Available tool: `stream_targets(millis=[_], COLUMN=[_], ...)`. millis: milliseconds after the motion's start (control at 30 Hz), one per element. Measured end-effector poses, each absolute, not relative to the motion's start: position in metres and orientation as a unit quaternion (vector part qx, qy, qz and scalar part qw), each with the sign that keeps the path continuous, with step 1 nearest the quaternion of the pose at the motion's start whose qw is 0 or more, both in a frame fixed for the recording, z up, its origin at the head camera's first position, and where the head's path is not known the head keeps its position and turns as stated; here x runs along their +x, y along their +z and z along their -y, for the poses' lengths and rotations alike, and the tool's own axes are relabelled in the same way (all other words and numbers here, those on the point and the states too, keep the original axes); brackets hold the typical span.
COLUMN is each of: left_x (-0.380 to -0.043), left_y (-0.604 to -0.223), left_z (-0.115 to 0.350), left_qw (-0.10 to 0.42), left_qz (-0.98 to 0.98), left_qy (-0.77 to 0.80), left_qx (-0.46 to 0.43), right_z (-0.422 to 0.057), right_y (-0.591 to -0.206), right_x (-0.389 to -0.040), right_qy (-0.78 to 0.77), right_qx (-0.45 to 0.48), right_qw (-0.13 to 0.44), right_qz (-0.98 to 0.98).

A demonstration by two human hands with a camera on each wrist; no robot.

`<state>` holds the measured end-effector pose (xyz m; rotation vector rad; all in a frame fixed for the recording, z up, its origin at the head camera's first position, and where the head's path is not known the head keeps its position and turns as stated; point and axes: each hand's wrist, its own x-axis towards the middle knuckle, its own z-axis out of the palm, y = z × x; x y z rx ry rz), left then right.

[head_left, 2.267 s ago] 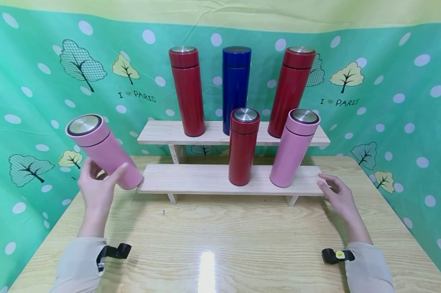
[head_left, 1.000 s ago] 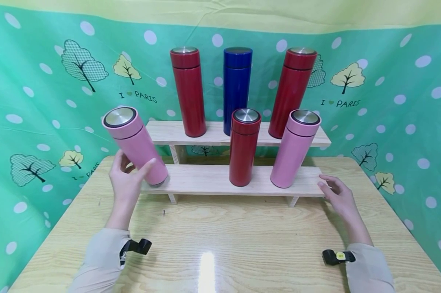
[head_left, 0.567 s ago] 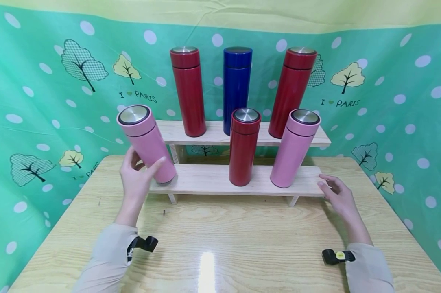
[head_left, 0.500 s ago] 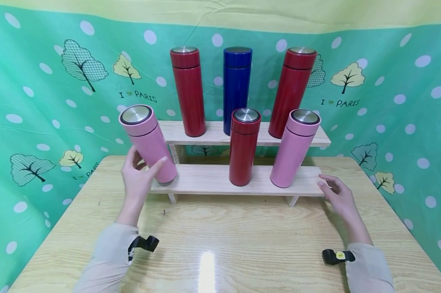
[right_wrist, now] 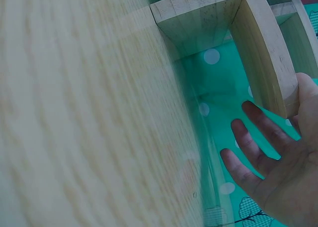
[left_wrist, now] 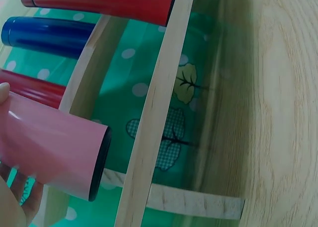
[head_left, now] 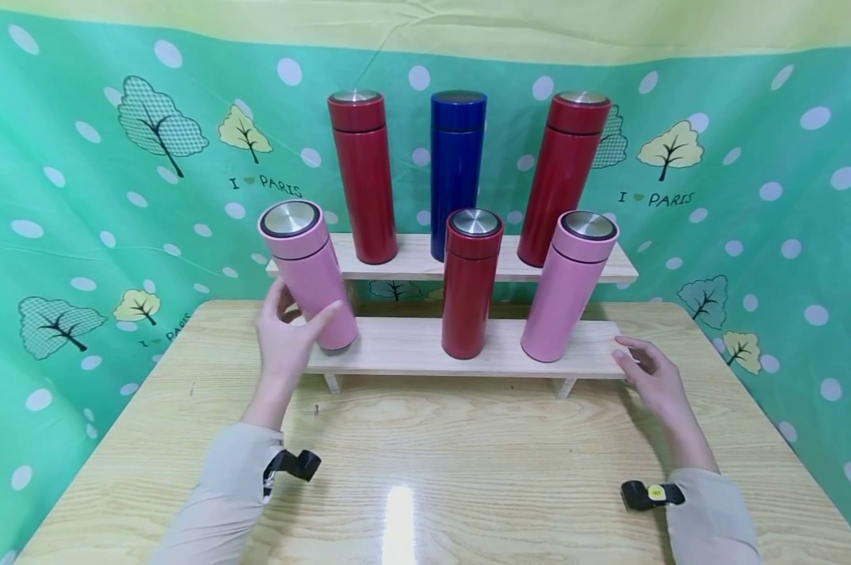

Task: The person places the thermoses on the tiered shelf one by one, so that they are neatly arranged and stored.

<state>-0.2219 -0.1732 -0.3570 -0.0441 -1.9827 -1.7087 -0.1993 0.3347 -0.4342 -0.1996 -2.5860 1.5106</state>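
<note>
My left hand [head_left: 284,337] grips the pink thermos bottle [head_left: 308,278] round its lower part, thumb in front. That bottle hangs at the left end of the lower wooden shelf [head_left: 397,345]. In the left wrist view a gap shows between the bottle's dark base [left_wrist: 102,162] and the shelf's front edge. At the shelf's right end my right hand [head_left: 655,380] touches the board with thumb and index finger. The right wrist view shows its other fingers [right_wrist: 251,150] spread and holding nothing. A red bottle [head_left: 471,294] and another pink bottle [head_left: 567,294] stand on this shelf.
Behind, the higher wooden shelf [head_left: 411,267] carries a red bottle [head_left: 364,180], a blue bottle [head_left: 457,173] and another red bottle [head_left: 563,180]. Both shelves stand on a wooden table [head_left: 482,455]. A green dotted cloth [head_left: 743,259] hangs at the back and sides.
My left hand has carried the pink thermos bottle rightward, from beside the lower shelf's left end to over that end. The right hand and the other bottles have stayed put.
</note>
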Motion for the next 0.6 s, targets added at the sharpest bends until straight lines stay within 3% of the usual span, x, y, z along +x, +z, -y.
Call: stream_targets(millis=[600], left_x=[-0.225], left_y=[-0.361], left_z=[0.152], left_qw=[0.24], left_qz=[0.739], left_qy=[-0.628], left_qx=[-0.047], right_z=[-0.335], right_y=[-0.435], right_x=[-0.199], right_qy=[0.51], right_qx=[-0.065], right_qw=[0.07], right_qz=[0.855])
